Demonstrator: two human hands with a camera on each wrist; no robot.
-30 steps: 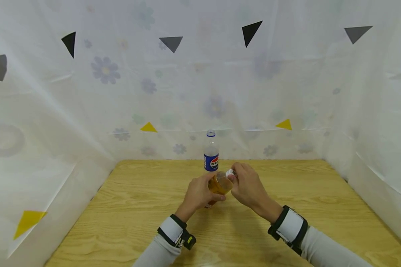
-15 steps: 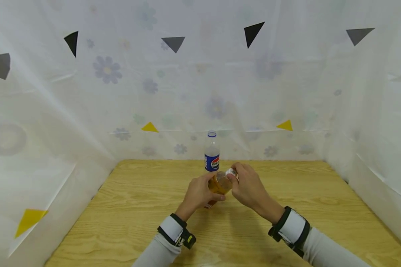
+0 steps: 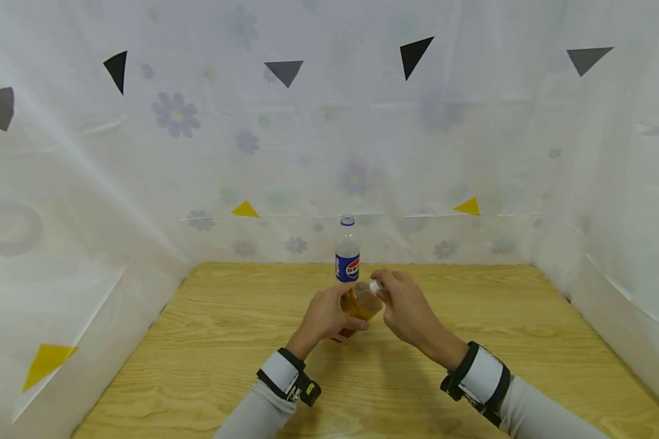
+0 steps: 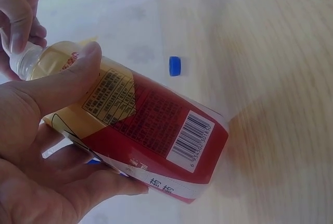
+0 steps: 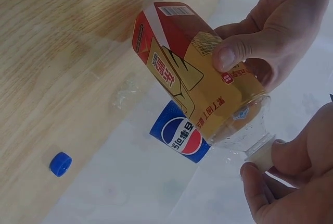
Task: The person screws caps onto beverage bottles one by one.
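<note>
Tilted toward the right, a drink bottle (image 3: 359,301) with a red and gold label is gripped round its body by my left hand (image 3: 325,313). In the left wrist view its barcode (image 4: 190,140) faces the camera. My right hand (image 3: 409,306) pinches the white cap (image 5: 261,153) at the bottle's neck between thumb and fingers. Behind the hands stands an upright, clear Pepsi bottle (image 3: 347,266) with a blue label and an uncapped mouth; the drink bottle and left hand hide its lower part. I cannot tell whether the drink bottle's base touches the table.
A loose blue cap (image 5: 61,164) lies on the wooden table (image 3: 225,341); the left wrist view shows this blue cap (image 4: 175,66) too. White patterned sheets (image 3: 307,140) with dark and yellow triangles enclose the back and sides of the table.
My right hand's fingers have shifted slightly around the white cap, the index finger now more extended. The left hand and the drink bottle have hardly moved.
</note>
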